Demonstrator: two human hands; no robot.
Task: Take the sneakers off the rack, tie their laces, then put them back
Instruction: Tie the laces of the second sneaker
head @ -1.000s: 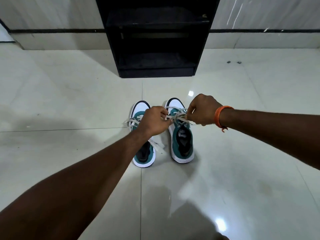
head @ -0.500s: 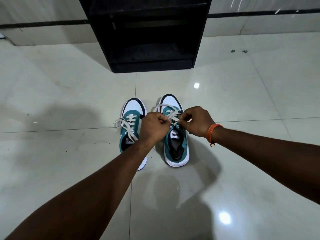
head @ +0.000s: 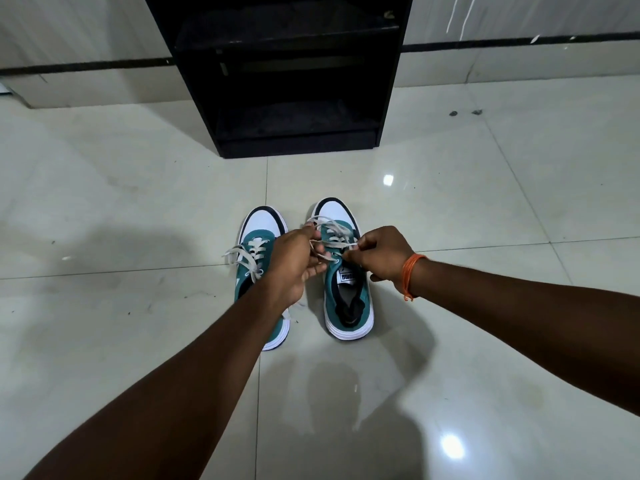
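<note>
Two teal and white sneakers stand side by side on the tiled floor, toes pointing away from me. The left sneaker (head: 259, 237) has its laces lying loose over the tongue, and my left forearm covers its heel. Over the right sneaker (head: 349, 299), both hands work the white laces (head: 334, 233). My left hand (head: 294, 265) pinches one lace strand, and my right hand (head: 381, 252), with an orange band at the wrist, pinches the other. The black rack (head: 298, 147) stands just beyond the shoes, its shelves bare.
Glossy pale floor tiles (head: 485, 202) spread all around the shoes. A wall with a dark stripe (head: 519, 41) runs behind the rack. Two small dark specks (head: 465, 112) lie on the floor at the right.
Both hands have dropped lower over the right sneaker and the lace strands are drawn closer together. The view has shifted, bringing the shoes and rack nearer.
</note>
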